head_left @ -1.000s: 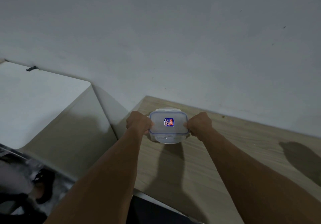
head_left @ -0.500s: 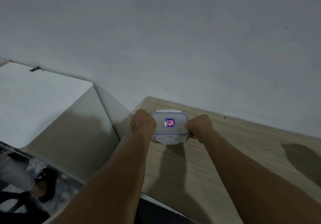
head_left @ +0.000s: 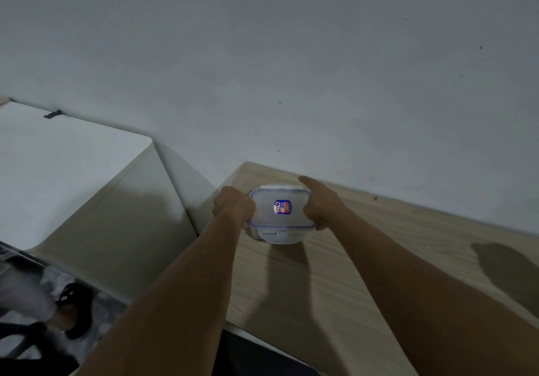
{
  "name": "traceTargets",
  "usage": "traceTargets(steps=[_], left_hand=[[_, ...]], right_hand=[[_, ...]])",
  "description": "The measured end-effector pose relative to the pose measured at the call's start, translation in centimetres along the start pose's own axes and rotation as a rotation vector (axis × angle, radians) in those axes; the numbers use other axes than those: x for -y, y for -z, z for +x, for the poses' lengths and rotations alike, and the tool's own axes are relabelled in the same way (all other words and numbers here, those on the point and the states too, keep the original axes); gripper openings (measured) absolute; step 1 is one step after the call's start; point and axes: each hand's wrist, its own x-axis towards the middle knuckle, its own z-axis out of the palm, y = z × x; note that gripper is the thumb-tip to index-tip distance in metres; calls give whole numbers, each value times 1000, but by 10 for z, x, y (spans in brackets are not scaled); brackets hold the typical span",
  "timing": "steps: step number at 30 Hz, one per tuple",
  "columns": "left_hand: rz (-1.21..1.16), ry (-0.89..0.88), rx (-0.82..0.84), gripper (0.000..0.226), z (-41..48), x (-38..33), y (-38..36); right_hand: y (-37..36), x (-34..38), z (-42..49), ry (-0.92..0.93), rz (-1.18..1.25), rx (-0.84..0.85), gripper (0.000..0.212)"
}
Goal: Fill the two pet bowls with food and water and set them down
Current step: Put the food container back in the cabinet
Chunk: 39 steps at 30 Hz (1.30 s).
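Okay so, container [head_left: 281, 215]: clear plastic box with a blue-rimmed snap lid and a small sticker [head_left: 282, 207] on top. It's sitting on the desk [head_left: 364, 259] close to its far left corner, just off the wall [head_left: 291, 69]. Can't tell what's inside, the plastic is cloudy and the light is dim.
Lid: on, as far as I can see. The near latch flap [head_left: 269, 233] shows below the lid edge; whether it's snapped down or popped loose I can't tell.
Left hand [head_left: 233, 208]: fingers curled round the left side of the box, clamping it in place.
Right hand [head_left: 320, 206]: wrapped against the right side, thumb at the lid edge. The index finger [head_left: 309, 182] is stuck out straight past the lid's far right corner — looks like it's going for the far latch, but that's my guess.
Progress: early days, I'd say. No bowl anywhere in view, nothing poured, no water around. If this box is the pet food, it isn't even open yet.
Left to do: get the lid off, find both bowls, fill one with food and one with water, put them down — basically everything.
Around it: the rest of the desk is wood grain, with a dark shadow [head_left: 507, 267] toward its right edge. Off the desk's left edge there's a white surface [head_left: 58, 171] with a small dark clip [head_left: 53, 114] at its far edge. Lower down there's a foot in a black sandal [head_left: 73, 308] on the floor.
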Motion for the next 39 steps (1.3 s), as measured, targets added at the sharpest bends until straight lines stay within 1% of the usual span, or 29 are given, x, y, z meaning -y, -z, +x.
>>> traceTargets(steps=[1, 2, 4, 8, 13, 15, 18, 20, 22, 25, 27, 30, 34, 37, 39], left_hand=[[-25, 14, 22, 16, -4, -1, 3], [-46, 25, 37, 15, -7, -1, 6], [-71, 33, 64, 19, -7, -1, 7], [-73, 30, 74, 11, -2, 0, 5], [-68, 36, 94, 15, 4, 2, 2], [-71, 42, 88, 11, 6, 2, 3], [-58, 36, 76, 5, 6, 0, 3], [-59, 33, 66, 10, 5, 1, 2], [-64, 32, 65, 19, 4, 2, 1], [-74, 39, 58, 24, 4, 4, -1], [-75, 41, 57, 25, 7, 4, -4], [-75, 35, 27, 33, 9, 4, -6], [-85, 41, 18, 30, 10, 5, -6], [-116, 21, 4, 40, 14, 8, -9], [-101, 0, -37, 46, 11, 10, -11]], right_hand=[[3, 9, -2, 32, -113, 72, 70], [7, 17, -4, 55, -213, 129, 68], [13, 28, -3, 50, -323, 209, 63], [16, 36, 10, -46, -346, 318, 55], [16, 38, 25, -133, -399, 430, 49], [16, 40, 22, -107, -423, 408, 48], [16, 41, 4, 29, -472, 275, 48], [14, 35, -8, 145, -531, 197, 50], [11, 24, -16, 217, -552, 184, 57], [3, 7, -23, 230, -544, 192, 74], [-5, -2, -24, 246, -577, 133, 82], [-16, -10, -25, 261, -634, 62, 94], [-23, -14, -29, 251, -633, 12, 97], [-26, -15, -28, 225, -583, 1, 96], [-25, -14, -29, 211, -531, -12, 95]])
